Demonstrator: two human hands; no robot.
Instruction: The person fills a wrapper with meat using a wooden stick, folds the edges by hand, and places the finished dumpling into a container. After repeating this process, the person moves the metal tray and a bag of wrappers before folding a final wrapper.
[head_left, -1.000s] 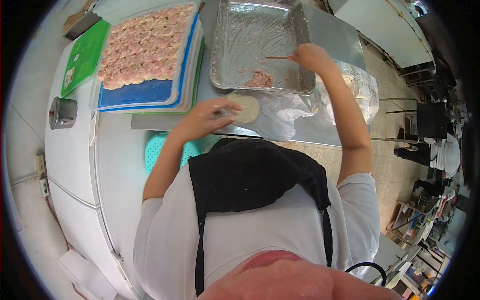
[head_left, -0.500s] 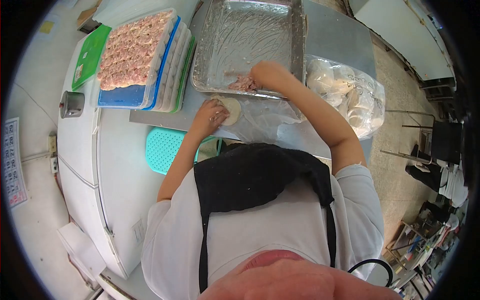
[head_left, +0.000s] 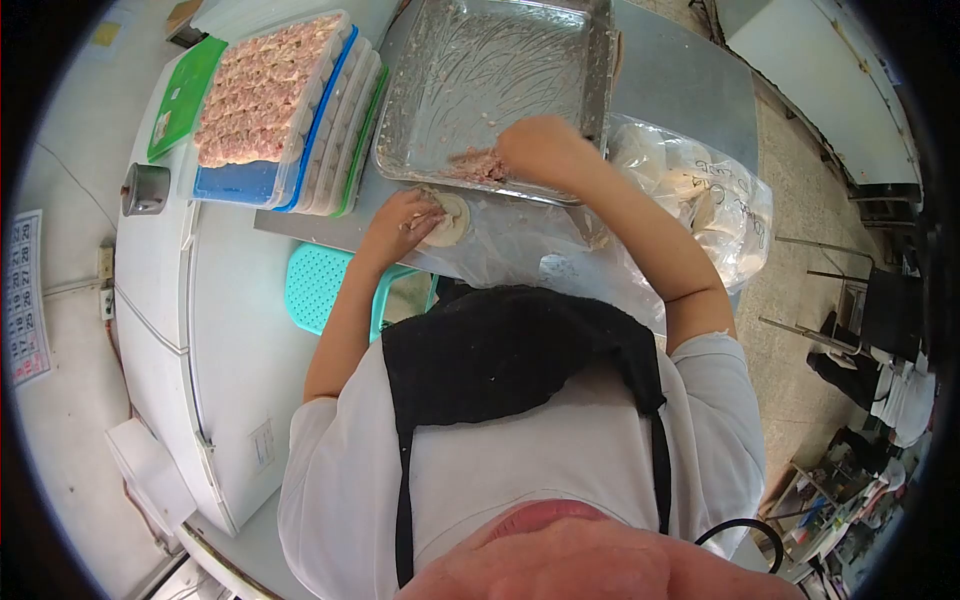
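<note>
My left hand is at the table's near edge, its fingers bent over the edge of a round, pale dough wrapper. Whether several wrappers are stacked there I cannot tell. Inside the large metal tray, at its near side, my right hand is closed beside a small heap of pink minced meat. Its fingertips are turned away and blurred, so what they grip is hidden. Thin smears of meat streak the tray's bottom.
Stacked plastic boxes stand left of the tray, the top one filled with rows of meat portions. A clear bag of round pale pieces lies at right. A metal cup, a turquoise stool and plastic sheeting are also near.
My left hand has shifted slightly left with the wrapper, its fingers more bent over it. My right hand has moved slightly at the meat heap in the tray.
</note>
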